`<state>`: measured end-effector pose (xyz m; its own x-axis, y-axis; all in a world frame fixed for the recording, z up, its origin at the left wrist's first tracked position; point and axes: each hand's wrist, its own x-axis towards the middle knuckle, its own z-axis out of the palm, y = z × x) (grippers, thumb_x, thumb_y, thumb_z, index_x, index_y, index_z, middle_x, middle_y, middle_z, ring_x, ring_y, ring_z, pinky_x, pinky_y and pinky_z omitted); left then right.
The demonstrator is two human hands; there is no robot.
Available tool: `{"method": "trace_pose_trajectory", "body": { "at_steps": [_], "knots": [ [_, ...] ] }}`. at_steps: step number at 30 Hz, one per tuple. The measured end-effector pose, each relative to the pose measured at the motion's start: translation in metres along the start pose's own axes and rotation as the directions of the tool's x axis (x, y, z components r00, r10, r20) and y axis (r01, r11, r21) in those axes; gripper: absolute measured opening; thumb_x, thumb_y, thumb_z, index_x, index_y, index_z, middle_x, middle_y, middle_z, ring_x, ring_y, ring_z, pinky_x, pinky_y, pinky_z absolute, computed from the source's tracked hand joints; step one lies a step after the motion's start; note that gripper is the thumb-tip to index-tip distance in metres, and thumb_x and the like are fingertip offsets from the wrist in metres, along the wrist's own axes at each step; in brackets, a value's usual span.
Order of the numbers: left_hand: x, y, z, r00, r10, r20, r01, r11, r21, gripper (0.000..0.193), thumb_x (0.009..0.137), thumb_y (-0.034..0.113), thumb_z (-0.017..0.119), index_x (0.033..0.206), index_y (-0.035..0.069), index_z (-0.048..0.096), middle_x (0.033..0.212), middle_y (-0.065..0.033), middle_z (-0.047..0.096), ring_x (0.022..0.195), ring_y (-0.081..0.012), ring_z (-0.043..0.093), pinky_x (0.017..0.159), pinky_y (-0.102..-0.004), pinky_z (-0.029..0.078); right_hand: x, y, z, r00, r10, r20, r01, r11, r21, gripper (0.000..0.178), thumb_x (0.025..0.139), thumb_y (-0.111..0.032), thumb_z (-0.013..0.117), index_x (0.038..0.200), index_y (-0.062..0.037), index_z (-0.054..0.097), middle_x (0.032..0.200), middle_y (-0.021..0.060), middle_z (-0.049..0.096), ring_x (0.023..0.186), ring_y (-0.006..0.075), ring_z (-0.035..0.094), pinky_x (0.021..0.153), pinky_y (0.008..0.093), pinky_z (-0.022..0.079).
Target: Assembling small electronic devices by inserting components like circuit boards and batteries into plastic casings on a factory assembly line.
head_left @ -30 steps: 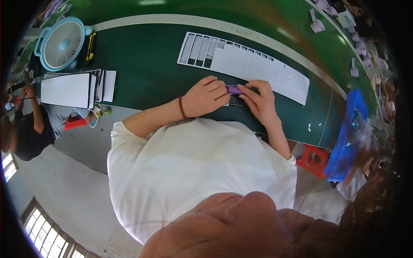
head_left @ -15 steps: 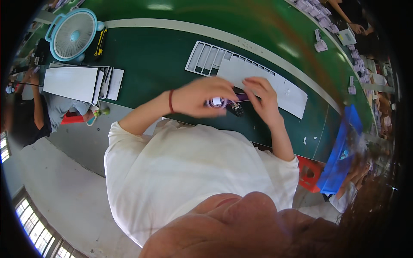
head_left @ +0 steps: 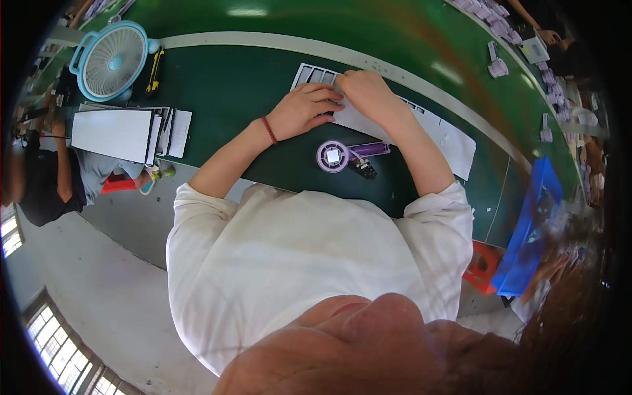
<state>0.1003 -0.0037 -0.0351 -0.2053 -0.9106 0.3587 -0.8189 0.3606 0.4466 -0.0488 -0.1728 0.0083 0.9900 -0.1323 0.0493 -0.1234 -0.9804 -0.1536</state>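
Note:
A long white sheet with slot-like cut-outs (head_left: 417,135) lies on the green table in front of me. My left hand (head_left: 306,108) rests at its near left part, fingers stretched and slightly apart. Over the sheet's upper left part, my right hand (head_left: 366,92) is bent down with its fingertips pinched together; what they grip is hidden. Nearer to me lies a purple round-headed part (head_left: 333,156) with a white square in its middle. Its purple handle (head_left: 370,149) points right, and a small black piece with wires (head_left: 364,168) sits beside it. Neither hand touches these.
At the far left stand a light-blue fan (head_left: 115,62) and a yellow-black utility knife (head_left: 155,74). A stack of white sheets (head_left: 112,131) lies below them. A blue bin (head_left: 523,230) is at the right edge. Purple parts (head_left: 497,62) line the far belt; a co-worker (head_left: 49,168) sits left.
Both hands have moved forward from above the purple part to the slotted white sheet. The purple part now lies uncovered on the table. My right fingers have closed into a pinch.

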Motion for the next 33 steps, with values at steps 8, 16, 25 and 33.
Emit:
{"method": "trace_pose_trajectory", "body": {
  "at_steps": [8, 16, 25, 33],
  "knots": [
    [-0.002, 0.0, 0.008, 0.998, -0.034, -0.053, 0.035, 0.999, 0.012, 0.034, 0.09, 0.019, 0.078, 0.123, 0.014, 0.074, 0.133, -0.0006, 0.066, 0.133, -0.0272, 0.055, 0.111, -0.0423, 0.046, -0.004, 0.021, 0.013, 0.99, 0.118, -0.072, -0.095, 0.96, 0.262, 0.014, 0.079, -0.012, 0.074, 0.085, -0.0028, 0.066, 0.085, 0.0126, 0.071, 0.083, 0.0353, 0.071, 0.073, 0.0442, 0.056],
    [-0.006, 0.013, 0.003, 0.97, -0.06, -0.235, 0.038, 0.994, -0.099, 0.038, 0.09, 0.015, 0.078, 0.126, 0.012, 0.071, 0.136, -0.0085, 0.065, 0.136, -0.0368, 0.053, 0.112, -0.0468, 0.046, -0.08, 0.001, -0.005, 0.787, 0.56, -0.257, -0.177, 0.605, 0.776, 0.006, 0.091, -0.007, 0.076, 0.093, -0.0042, 0.07, 0.088, 0.0002, 0.073, 0.077, 0.0079, 0.063, 0.066, 0.0249, 0.049],
    [0.001, 0.09, -0.008, 0.956, 0.198, 0.214, -0.182, 0.979, -0.094, 0.058, 0.076, 0.028, 0.086, 0.126, 0.008, 0.063, 0.121, -0.0038, 0.064, 0.117, -0.0255, 0.06, 0.096, -0.0389, 0.053, -0.163, -0.081, 0.018, 0.625, 0.69, -0.364, -0.293, 0.64, 0.711, 0.013, 0.085, 0.002, 0.077, 0.093, -0.0025, 0.069, 0.095, 0.0083, 0.072, 0.074, 0.0166, 0.069, 0.062, 0.0275, 0.053],
    [-0.005, 0.103, 0.002, 0.977, 0.173, 0.126, -0.182, 0.982, 0.058, 0.029, 0.079, 0.02, 0.079, 0.103, 0.01, 0.065, 0.113, -0.0027, 0.065, 0.105, -0.0218, 0.061, 0.083, -0.0352, 0.056, -0.15, -0.088, 0.017, 0.72, 0.487, -0.494, -0.433, 0.872, 0.228, 0.014, 0.083, -0.005, 0.078, 0.093, -0.0045, 0.069, 0.093, 0.0094, 0.069, 0.085, 0.0283, 0.069, 0.07, 0.0376, 0.057]
  ]
}}
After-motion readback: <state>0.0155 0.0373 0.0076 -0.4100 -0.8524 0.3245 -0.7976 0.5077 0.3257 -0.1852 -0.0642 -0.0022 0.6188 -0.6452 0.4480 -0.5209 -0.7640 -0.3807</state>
